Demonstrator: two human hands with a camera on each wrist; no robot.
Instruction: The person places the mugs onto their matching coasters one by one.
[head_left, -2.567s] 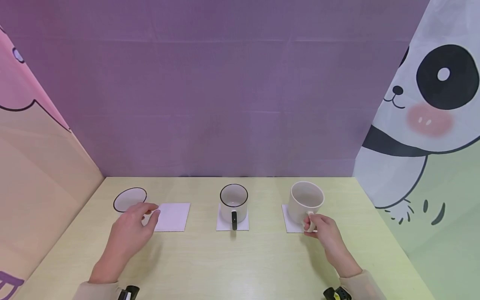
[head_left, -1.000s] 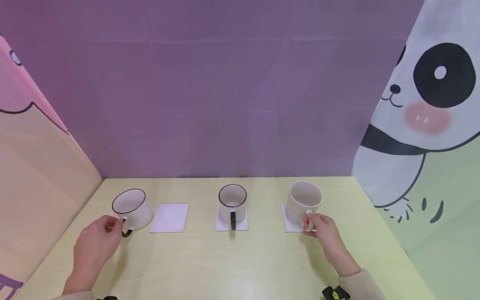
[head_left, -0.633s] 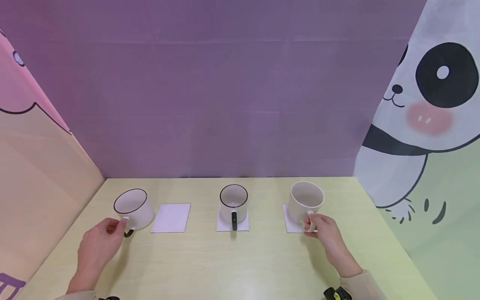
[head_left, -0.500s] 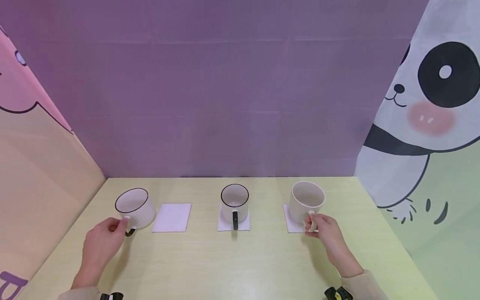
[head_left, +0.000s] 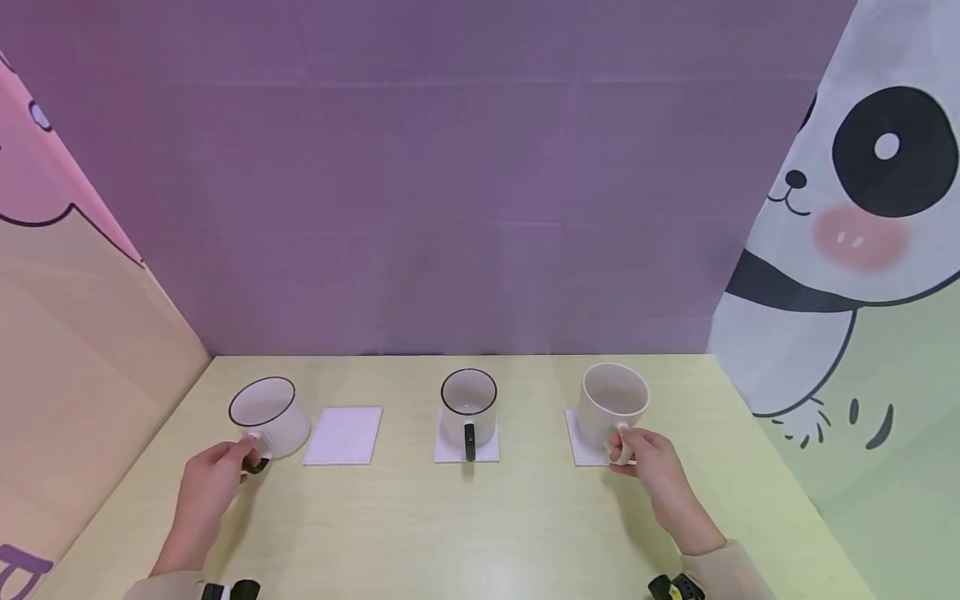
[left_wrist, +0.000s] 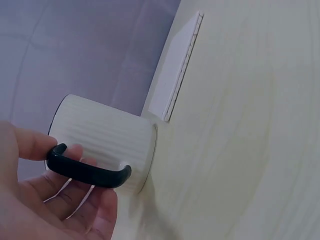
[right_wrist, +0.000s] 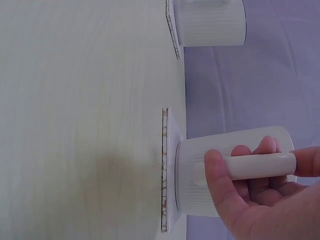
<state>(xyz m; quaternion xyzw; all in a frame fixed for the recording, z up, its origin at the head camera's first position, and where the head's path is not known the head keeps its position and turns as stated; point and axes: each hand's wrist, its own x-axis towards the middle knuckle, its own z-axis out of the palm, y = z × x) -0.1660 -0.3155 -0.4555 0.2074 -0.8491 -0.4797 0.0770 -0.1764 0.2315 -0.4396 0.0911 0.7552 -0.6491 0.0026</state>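
At the left of the table stands a white mug with a dark rim and black handle [head_left: 282,429]. My left hand [head_left: 213,479] holds it by the handle; the left wrist view shows the fingers curled behind the black handle [left_wrist: 87,172]. A plain white mug [head_left: 600,417] stands on a square white coaster [head_left: 588,457] at the right. My right hand [head_left: 660,475] grips its white handle [right_wrist: 260,166], fingers curled through it. Between them, a second white mug with a dark rim and black handle [head_left: 467,427] stands upright on its own coaster [head_left: 444,455], touched by neither hand.
A square white coaster [head_left: 343,435] with nothing on it lies just right of the left mug. The pale wooden table [head_left: 450,533] ends at a purple cloth backdrop [head_left: 450,208]. Printed side panels [head_left: 82,375] flank it.
My left hand has moved left and down from in front of the left mug and the bare coaster to that mug's handle, and now holds it. The right hand keeps its grip; the mugs stay put.
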